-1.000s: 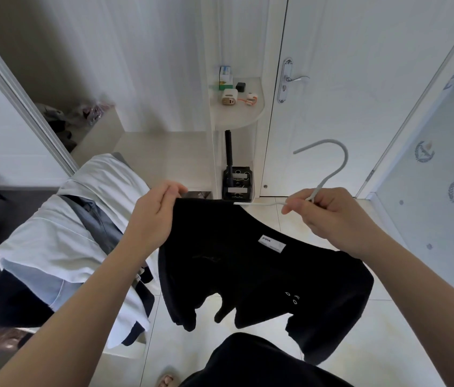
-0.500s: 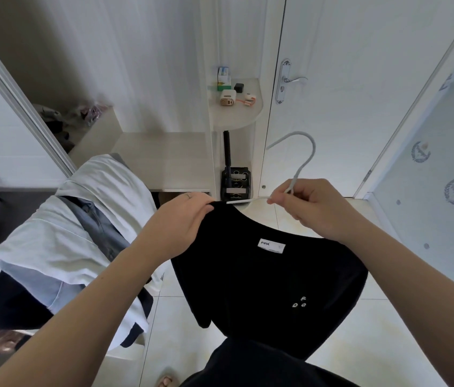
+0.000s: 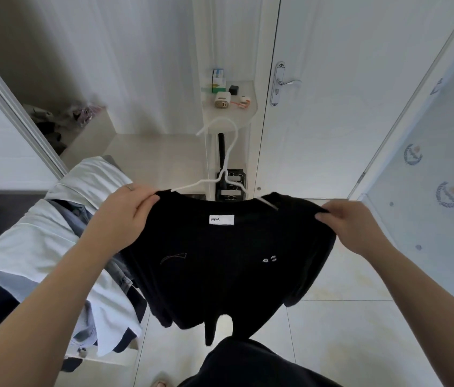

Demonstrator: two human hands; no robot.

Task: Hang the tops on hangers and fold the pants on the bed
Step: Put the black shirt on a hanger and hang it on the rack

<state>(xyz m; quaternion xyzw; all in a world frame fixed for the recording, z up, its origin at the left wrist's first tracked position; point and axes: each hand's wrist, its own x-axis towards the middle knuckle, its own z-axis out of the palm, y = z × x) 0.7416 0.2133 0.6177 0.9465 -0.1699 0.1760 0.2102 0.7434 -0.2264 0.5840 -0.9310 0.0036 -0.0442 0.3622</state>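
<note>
top: black top (image 3: 225, 261) held up in the air over tiled floor (image 3: 345, 317), white neck label facing camera
hanger: white hanger (image 3: 221, 174) in the neckline, hook sticking up, both arms running under the shoulders
left hand: left hand (image 3: 125, 210), fingers (image 3: 147, 201) pinching left shoulder of top
right hand: right hand (image 3: 351, 224), fingers (image 3: 329, 217) curled, gripping right shoulder
side: clothes pile (image 3: 33, 241) just beside left arm

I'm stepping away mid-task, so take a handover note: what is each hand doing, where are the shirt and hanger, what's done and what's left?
Left hand pinches one shoulder of the black T-shirt; right hand grips the other.
White hanger sits inside the collar, hook up.
Done: hanger threaded into this top.
Left: settle the shoulders, hang it, then tackle the pile of pale clothes at left.
</note>
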